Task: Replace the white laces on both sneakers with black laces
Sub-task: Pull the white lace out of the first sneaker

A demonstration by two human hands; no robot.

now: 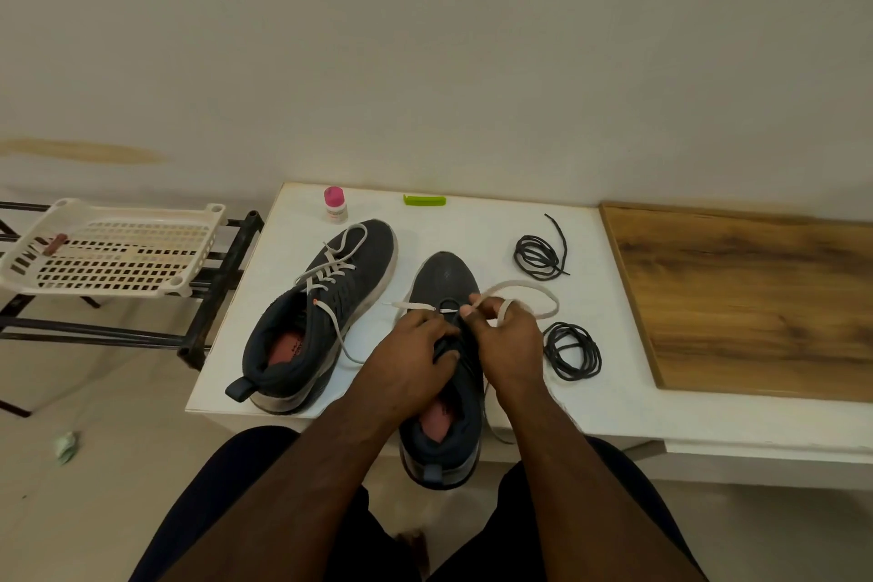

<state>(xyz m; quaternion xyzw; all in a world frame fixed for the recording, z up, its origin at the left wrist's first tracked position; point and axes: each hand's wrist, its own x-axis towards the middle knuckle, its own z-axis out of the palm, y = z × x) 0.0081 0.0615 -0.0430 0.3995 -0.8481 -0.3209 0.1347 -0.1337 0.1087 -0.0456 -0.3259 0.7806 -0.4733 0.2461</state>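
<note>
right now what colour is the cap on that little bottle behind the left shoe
Pink, on a white bottle; clearest in the head view.

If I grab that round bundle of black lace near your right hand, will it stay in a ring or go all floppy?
Probably floppy. The black lace coil is thin cord in loose, uneven loops with nothing visibly tying them, so it would likely sag and unwind when lifted. It looks light, so a push would probably slide it across the white table rather than roll it.
</note>
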